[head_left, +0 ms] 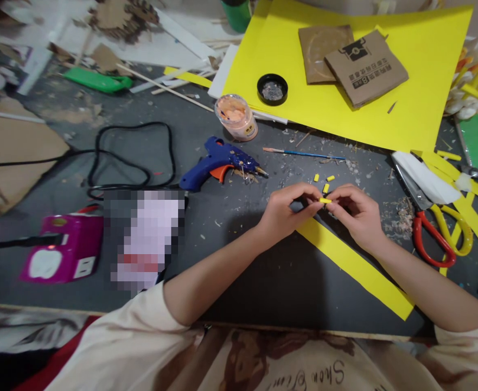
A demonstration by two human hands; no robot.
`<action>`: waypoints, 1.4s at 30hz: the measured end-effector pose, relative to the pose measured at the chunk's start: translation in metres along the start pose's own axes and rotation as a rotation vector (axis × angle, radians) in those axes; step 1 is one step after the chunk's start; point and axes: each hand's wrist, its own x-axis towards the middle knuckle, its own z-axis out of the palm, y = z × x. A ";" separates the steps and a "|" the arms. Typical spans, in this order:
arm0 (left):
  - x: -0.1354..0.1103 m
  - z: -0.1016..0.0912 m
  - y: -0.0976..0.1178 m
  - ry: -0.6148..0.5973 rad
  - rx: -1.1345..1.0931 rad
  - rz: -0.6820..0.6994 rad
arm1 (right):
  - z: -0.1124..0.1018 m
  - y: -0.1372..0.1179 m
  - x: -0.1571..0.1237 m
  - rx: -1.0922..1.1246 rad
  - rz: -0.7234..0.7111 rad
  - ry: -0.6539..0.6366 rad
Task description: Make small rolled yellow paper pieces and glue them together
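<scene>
My left hand (288, 209) and my right hand (355, 209) meet over the grey table, both pinching a small yellow paper piece (325, 200) between their fingertips. Under them lies a long yellow paper strip (356, 266), running toward the table's front edge. Three more small yellow pieces (323, 182) lie on the table just beyond my fingers. A blue glue gun (218, 163) rests to the left of my left hand.
Red and yellow scissors (438, 233) lie right of my right hand. A large yellow sheet (426, 81) with cardboard pieces (364, 68) covers the back right. A thin brush (304, 154), a jar (236, 117), a black lid (272, 89), a black cable (133, 157) and a magenta power strip (63, 255) are around.
</scene>
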 end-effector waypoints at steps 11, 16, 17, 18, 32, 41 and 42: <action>0.002 -0.001 0.000 -0.025 0.023 0.016 | 0.001 -0.003 0.001 -0.042 -0.029 -0.047; 0.002 -0.002 0.001 -0.016 0.035 -0.017 | 0.002 -0.004 0.001 -0.056 -0.019 -0.038; 0.002 -0.003 0.001 -0.010 0.036 -0.022 | 0.002 -0.004 0.001 -0.054 -0.007 -0.040; 0.002 -0.003 0.001 -0.007 0.037 -0.024 | 0.003 -0.004 0.001 -0.049 0.005 -0.041; 0.002 -0.002 0.002 -0.044 0.024 -0.027 | 0.000 -0.005 0.001 -0.162 -0.095 -0.024; 0.002 -0.002 0.001 -0.020 -0.038 -0.019 | 0.002 -0.004 -0.002 -0.060 -0.065 0.002; 0.002 -0.002 0.000 0.008 -0.041 -0.036 | 0.002 -0.003 -0.002 -0.013 -0.048 0.007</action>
